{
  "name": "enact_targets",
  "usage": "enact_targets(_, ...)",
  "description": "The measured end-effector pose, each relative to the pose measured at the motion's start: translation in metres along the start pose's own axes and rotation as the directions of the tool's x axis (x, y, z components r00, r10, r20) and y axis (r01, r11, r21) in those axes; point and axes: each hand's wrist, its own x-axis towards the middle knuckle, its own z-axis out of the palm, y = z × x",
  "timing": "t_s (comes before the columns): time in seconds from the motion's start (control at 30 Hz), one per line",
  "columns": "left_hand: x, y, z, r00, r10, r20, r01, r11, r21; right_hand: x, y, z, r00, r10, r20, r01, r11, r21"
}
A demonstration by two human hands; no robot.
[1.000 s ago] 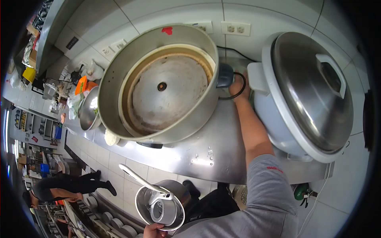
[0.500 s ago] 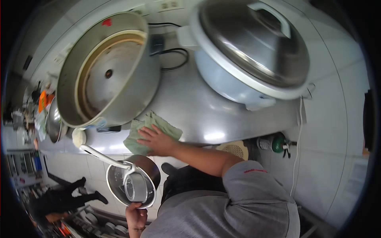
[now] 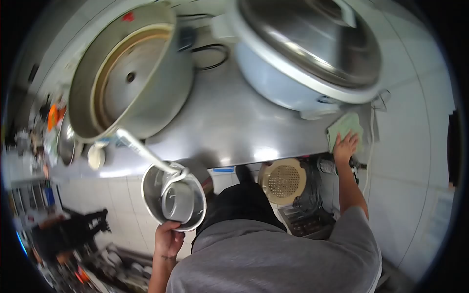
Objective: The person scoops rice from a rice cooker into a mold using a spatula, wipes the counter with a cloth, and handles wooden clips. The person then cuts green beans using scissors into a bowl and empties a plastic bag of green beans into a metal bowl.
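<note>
My left hand (image 3: pixel 168 240) is closed on the near rim of a metal pot (image 3: pixel 148 195), held tilted at the counter's front edge. Inside the pot lies a metal ladle (image 3: pixel 179 202); its long pale handle sticks out over the rim toward the counter. At the counter's right end, my right hand (image 3: pixel 347 144) lies with fingers spread on a green cloth (image 3: pixel 350 123), pressing it against the steel surface. Just left of the cloth stands a large rice cooker (image 3: pixel 273 83) with its metal lid on.
A wide cooker body (image 3: pixel 168 102) without a lid stands on the left of the steel counter (image 3: pixel 229 132), near a black cable (image 3: pixel 227 53). Below are a beige perforated basket (image 3: pixel 283 180) and a white cord (image 3: pixel 371 146) at right. Another person in dark clothes (image 3: pixel 73 232) is far left.
My right hand and the green cloth have moved from the counter's left-middle front to its right end. The pot in my left hand has shifted slightly right, with its ladle handle turned.
</note>
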Motion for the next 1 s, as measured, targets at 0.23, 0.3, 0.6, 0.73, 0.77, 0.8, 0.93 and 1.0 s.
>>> enact_targets(0.23, -0.029, -0.018, -0.016, 0.993, 0.065, -0.095, -0.074, 0.993, -0.087, -0.165, -0.263, -0.08, 0.556, -0.804, 0.211, 0.7, 0.59, 0.403)
enact_targets(0.3, -0.036, -0.028, -0.029, 0.987, 0.081, -0.137, -0.096, 0.99, -0.106, -0.194, -0.335, -0.082, 0.403, -0.906, 0.129, 0.77, 0.412, 0.488)
enact_targets(0.6, -0.052, -0.052, -0.024, 0.971, 0.16, -0.18, -0.2, 0.952, -0.233, -0.264, -0.486, -0.079, -0.076, -0.979, -0.191, 0.761, -0.181, 0.623)
enact_targets(0.73, -0.042, -0.052, -0.013, 0.987, 0.153, -0.043, -0.158, 0.971, -0.182, -0.206, -0.405, -0.08, 0.267, -0.96, -0.082, 0.782, 0.166, 0.6)
enact_targets(0.77, -0.031, -0.058, -0.02, 0.984, 0.175, 0.017, -0.168, 0.963, -0.212, -0.186, -0.382, -0.086, 0.366, -0.93, -0.024, 0.753, 0.28, 0.596)
enact_targets(0.8, -0.031, -0.055, -0.008, 0.985, 0.167, 0.045, -0.156, 0.97, -0.187, -0.172, -0.358, -0.084, 0.442, -0.897, -0.025, 0.743, 0.351, 0.569)
enact_targets(0.93, -0.004, -0.041, 0.028, 0.964, 0.154, 0.214, -0.146, 0.988, -0.056, -0.152, -0.316, -0.082, 0.552, -0.833, -0.025, 0.725, 0.465, 0.509)
enact_targets(1.0, 0.004, -0.03, 0.051, 0.961, 0.14, 0.238, -0.144, 0.99, -0.003, -0.146, -0.312, -0.084, 0.516, -0.856, 0.021, 0.735, 0.455, 0.503)
